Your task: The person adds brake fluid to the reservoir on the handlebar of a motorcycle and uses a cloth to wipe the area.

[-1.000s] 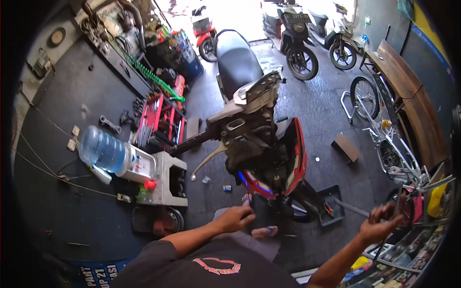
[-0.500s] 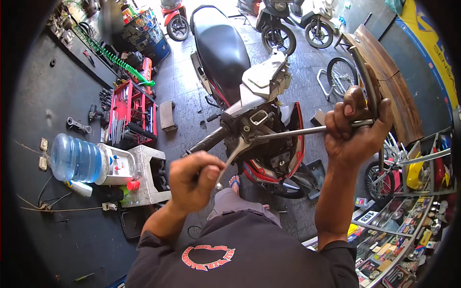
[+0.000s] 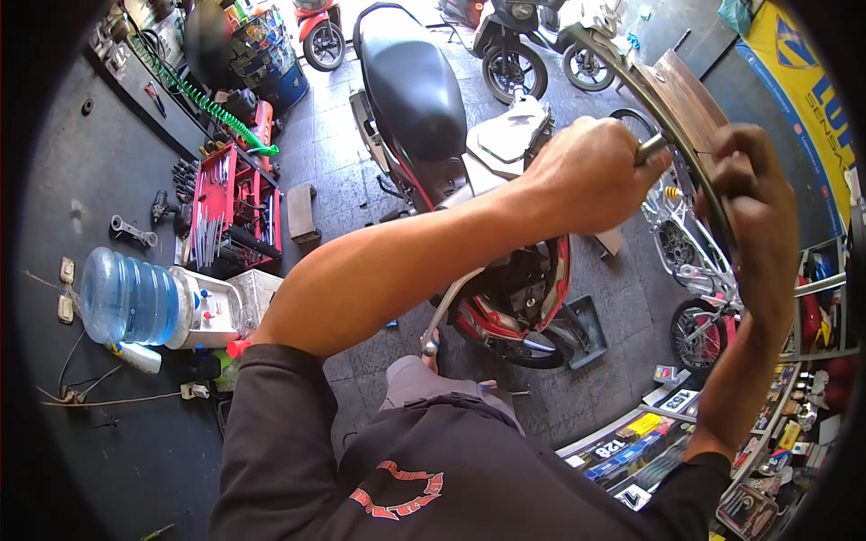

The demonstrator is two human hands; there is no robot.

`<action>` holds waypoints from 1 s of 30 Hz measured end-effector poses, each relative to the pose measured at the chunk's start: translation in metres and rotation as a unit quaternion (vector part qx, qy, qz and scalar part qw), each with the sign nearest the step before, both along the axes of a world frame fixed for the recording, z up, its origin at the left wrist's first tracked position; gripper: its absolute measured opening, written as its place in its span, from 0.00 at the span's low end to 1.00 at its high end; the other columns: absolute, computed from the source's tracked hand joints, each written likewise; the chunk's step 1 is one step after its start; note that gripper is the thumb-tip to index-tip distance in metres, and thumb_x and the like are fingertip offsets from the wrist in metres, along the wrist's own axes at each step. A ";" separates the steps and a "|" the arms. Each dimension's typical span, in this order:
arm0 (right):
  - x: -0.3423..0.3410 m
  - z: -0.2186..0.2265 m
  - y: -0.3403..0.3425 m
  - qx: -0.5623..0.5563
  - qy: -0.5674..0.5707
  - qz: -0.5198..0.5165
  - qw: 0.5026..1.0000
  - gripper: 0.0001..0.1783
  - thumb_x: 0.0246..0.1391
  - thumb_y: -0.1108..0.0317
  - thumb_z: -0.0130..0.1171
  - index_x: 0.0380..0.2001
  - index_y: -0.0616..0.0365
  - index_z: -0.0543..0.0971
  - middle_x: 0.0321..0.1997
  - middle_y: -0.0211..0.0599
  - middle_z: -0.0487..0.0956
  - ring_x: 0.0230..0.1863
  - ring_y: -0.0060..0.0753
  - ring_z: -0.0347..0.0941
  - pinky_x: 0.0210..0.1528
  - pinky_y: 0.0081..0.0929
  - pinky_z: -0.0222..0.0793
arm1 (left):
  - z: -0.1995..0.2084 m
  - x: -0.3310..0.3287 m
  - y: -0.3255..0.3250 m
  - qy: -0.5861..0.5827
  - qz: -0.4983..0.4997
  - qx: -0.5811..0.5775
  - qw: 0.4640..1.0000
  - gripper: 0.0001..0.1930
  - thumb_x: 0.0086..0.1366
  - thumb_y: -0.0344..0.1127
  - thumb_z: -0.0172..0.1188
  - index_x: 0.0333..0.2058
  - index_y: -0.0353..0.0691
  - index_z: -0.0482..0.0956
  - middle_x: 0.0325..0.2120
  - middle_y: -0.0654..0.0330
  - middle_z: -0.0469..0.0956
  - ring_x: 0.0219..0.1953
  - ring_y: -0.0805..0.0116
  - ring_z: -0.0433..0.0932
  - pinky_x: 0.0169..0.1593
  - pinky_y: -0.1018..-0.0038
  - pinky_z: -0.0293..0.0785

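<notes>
My left hand [image 3: 591, 176] reaches across to the right, its fingers closed round a metal rod whose blunt end [image 3: 651, 146] sticks out past the fist. Beside it, my right hand [image 3: 753, 203] has curled fingers against a long dark curved bar [image 3: 672, 131]; motion blurs them somewhat. The bar runs up and away to the far left. Beneath my left forearm stands a scooter with a black seat [image 3: 415, 95] and red front panels [image 3: 561, 270]; its handlebar is mostly hidden. A ball-ended lever [image 3: 442, 316] shows below the forearm.
A red tool cabinet [image 3: 215, 216] and a water dispenser with a blue bottle [image 3: 131, 298] stand at left. A glass display case [image 3: 631, 442] is at lower right. Past my right hand are a white bike frame [image 3: 672, 261] and wooden bench [image 3: 667, 86]. Other scooters [image 3: 514, 68] stand farther back.
My left hand has left its place by the lever and swung across to the rod's end. My right hand has moved right, and the dark bar now leans far to the left.
</notes>
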State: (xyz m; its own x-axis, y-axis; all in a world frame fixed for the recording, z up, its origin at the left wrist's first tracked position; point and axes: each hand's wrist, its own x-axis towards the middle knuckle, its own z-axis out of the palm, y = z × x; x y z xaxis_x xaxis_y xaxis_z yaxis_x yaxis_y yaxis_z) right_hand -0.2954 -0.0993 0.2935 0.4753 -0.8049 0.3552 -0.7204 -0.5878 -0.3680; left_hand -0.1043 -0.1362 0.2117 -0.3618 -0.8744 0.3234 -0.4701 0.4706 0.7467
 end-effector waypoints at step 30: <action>-0.024 0.033 -0.002 0.266 -0.131 0.181 0.938 0.36 0.63 0.30 0.38 0.34 0.57 0.67 0.26 0.31 0.70 0.30 0.21 0.68 0.39 0.23 0.64 | -0.010 -0.028 0.002 0.024 -0.119 -0.096 0.988 0.26 0.67 0.48 0.57 0.19 0.29 0.77 0.12 0.43 0.70 0.17 0.44 0.73 0.28 0.55 0.69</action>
State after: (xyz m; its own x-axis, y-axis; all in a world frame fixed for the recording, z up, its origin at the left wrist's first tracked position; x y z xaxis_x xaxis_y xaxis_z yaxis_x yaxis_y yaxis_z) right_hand -0.3191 -0.1017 0.3263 0.7036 -0.7047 0.0919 -0.3534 -0.4592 -0.8150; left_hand -0.1326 -0.1343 0.2017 -0.5305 -0.6875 0.4960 -0.2952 0.6983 0.6521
